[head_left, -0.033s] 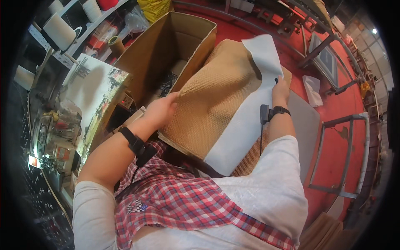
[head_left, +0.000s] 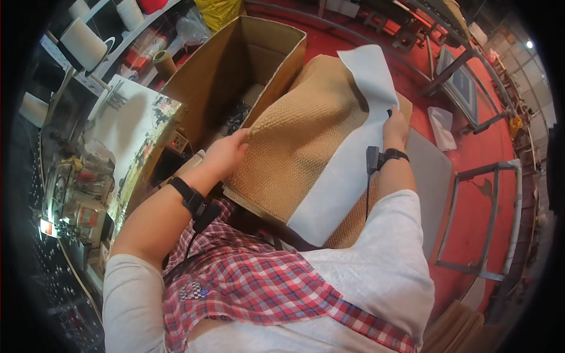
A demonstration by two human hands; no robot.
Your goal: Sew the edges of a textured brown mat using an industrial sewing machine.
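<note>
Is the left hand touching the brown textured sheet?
Touching. The head view shows the left hand pinching the left edge of the brown textured sheet, which is raised there.

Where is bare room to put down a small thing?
The red floor shows bare between the white crumpled piece and the metal frame; the grey panel right of the right forearm looks bare.

Crowded: the middle, where the left hand and right hand hold the brown textured sheet and white strip; the upper left, with thread cones.
</note>
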